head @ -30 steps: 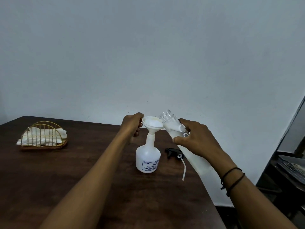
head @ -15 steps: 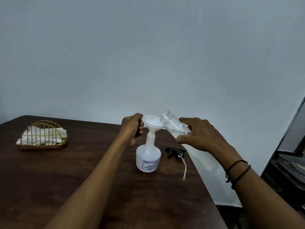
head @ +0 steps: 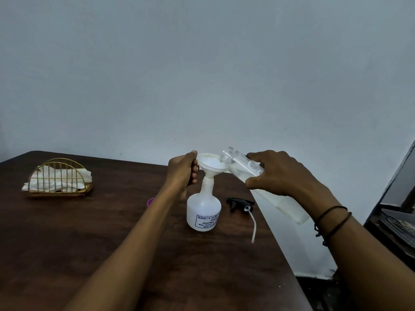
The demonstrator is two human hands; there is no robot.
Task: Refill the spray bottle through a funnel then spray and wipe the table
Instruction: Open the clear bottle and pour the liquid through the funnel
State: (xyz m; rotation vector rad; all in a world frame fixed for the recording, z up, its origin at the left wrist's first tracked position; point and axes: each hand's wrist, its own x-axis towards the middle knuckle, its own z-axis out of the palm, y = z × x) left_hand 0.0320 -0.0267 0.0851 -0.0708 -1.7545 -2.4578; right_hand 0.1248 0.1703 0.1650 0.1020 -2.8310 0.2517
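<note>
Dark wooden table against a plain pale wall, and your spray bottle stands upright near the middle with a white funnel in its neck. Your left hand pinches the funnel rim, fingers curled. Your right hand wraps a clear refill bottle, tilted, mouth over the funnel. Black trigger sprayer head lies just right; napkin holder far left.

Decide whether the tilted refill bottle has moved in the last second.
Yes. Against the spray bottle, the refill bottle has tipped flatter, base swinging rightward and up; mouth stays at the funnel.
</note>
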